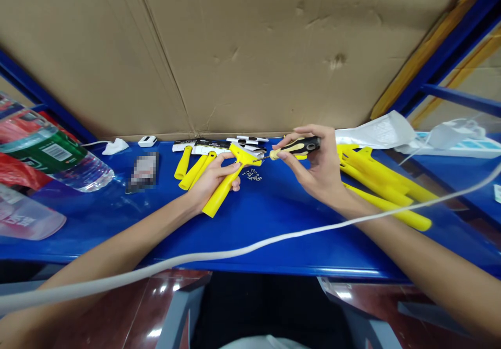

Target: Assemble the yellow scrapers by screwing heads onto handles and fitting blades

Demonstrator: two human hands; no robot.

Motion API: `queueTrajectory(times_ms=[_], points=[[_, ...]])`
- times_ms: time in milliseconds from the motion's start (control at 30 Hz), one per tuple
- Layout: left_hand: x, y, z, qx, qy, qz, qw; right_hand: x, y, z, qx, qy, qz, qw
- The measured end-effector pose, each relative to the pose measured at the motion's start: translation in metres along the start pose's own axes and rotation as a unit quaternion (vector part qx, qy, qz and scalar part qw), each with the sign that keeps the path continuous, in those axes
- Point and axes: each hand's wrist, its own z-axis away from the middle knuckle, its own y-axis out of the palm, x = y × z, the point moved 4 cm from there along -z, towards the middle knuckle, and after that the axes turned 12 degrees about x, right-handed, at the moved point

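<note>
My left hand (211, 178) is closed around a yellow plastic scraper handle (221, 191), its wider head pointing up and away from me. In my right hand (319, 167) is a screwdriver (294, 148) with a black and cream grip. Its shaft points left, and the tip is at the head of the yellow handle; whether it sits in a screw I cannot tell. Several small screws (252, 174) lie loose on the blue table just beyond the handle. To the left of them rest more yellow handles (193, 171).
Long yellow plastic pieces (383, 179) lie at the right. Packaged blades or cards (207, 145) are at the back. A large water bottle (58, 145) and a clear cup (31, 213) stand left. A white cable (235, 252) crosses in front of the blue table (274, 239).
</note>
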Motion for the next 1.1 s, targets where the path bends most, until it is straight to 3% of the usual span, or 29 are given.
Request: queueTrajectory(times_ms=[233, 433, 567, 1100], points=[[0.0004, -0.0030, -0.0009, -0.007, 0.000, 0.000, 1.000, -0.0013, 0.0000, 0.0006, 0.031, -0.011, -0.024, 0.999], [0.0003, -0.0006, -0.0004, 0.006, -0.002, 0.000, 1.000, 0.0014, -0.0043, 0.0016, 0.007, -0.017, 0.036, 0.999], [-0.0005, -0.0004, -0.0001, 0.006, 0.005, -0.003, 1.000, 0.0037, -0.0021, -0.0013, 0.034, -0.029, -0.007, 0.999], [-0.0014, -0.0010, 0.0004, -0.005, 0.008, 0.011, 1.000, 0.0013, 0.0024, -0.0006, 0.038, -0.010, 0.004, 0.999]])
